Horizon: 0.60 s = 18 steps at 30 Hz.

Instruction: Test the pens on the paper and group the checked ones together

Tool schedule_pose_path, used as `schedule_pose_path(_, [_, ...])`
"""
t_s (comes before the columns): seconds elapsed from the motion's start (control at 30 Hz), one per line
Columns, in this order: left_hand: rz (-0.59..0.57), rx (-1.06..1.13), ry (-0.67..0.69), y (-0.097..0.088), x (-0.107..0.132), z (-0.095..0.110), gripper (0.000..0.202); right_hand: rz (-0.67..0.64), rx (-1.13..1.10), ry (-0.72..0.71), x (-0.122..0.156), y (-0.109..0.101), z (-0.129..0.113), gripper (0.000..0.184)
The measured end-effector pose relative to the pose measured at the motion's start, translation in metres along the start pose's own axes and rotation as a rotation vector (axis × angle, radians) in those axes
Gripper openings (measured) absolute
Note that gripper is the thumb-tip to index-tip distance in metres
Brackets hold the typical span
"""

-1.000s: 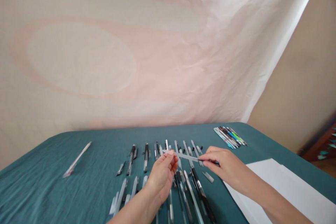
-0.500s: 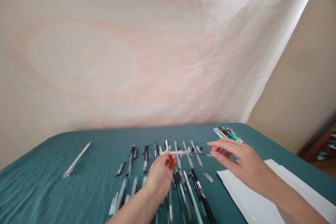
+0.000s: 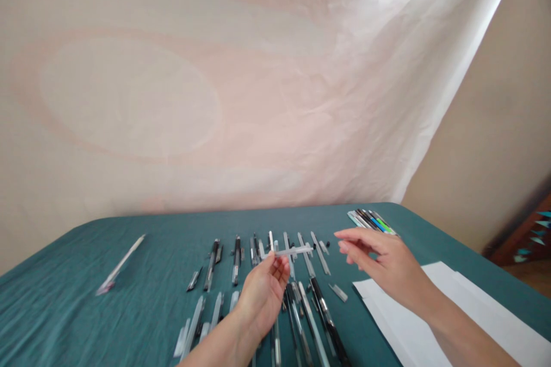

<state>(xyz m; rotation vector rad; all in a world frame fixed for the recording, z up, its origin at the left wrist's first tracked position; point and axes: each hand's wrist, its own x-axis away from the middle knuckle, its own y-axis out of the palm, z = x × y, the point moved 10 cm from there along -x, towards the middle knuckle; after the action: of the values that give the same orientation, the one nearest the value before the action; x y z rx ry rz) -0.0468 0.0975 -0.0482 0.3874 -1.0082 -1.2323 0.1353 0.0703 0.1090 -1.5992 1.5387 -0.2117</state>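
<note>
My left hand pinches a clear pen barrel between thumb and fingertips, lying almost level above the table. My right hand hovers to the right of the barrel's far end. Its thumb and forefinger are slightly apart, and I see nothing between them. Under and around my left hand lie several pens and pen parts. Clear barrels are at the back, and a black pen and other pens are in the front row. A small clear cap lies below my right hand.
White paper sheets lie at the right under my right forearm. A bundle of coloured pens rests at the back right. On the left, a pale pen in a clear wrapper lies on the green tablecloth. A pale cloth hangs behind.
A thin dark refill stretched from the barrel to my right fingertips before; it no longer shows sticking out. My right fingers have come off it. The left hand still holds the barrel.
</note>
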Motion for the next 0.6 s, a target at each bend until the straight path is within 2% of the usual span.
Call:
schedule_pose_path(0.07, [-0.006,0.003,-0.006,0.000,0.000,-0.001,0.014,-0.015,0.024,-0.030,-0.002,0.003,-0.002,0.023])
schedule_pose_path(0.13, [-0.011,0.003,-0.011,0.000,0.000,-0.002,0.013,-0.054,0.048,-0.036,-0.006,0.009,0.009,0.023])
schedule_pose_path(0.23, [-0.015,-0.006,-0.021,-0.001,-0.001,-0.004,0.012,-0.113,0.102,-0.021,-0.013,0.027,0.047,0.023])
schedule_pose_path(0.33, [-0.011,-0.023,-0.043,-0.003,-0.002,-0.011,0.010,-0.109,0.243,0.011,-0.017,0.049,0.096,0.024])
schedule_pose_path(0.43, [0.001,-0.042,-0.059,-0.007,-0.003,-0.018,0.010,-0.124,0.351,0.017,-0.013,0.073,0.131,0.034])
schedule_pose_path(0.53, [0.011,-0.059,-0.061,-0.010,-0.004,-0.022,0.011,-0.133,0.428,-0.033,-0.008,0.089,0.140,0.048])
schedule_pose_path(0.6, [0.010,-0.068,-0.058,-0.011,-0.004,-0.023,0.011,-0.148,0.448,-0.070,-0.006,0.095,0.140,0.050])
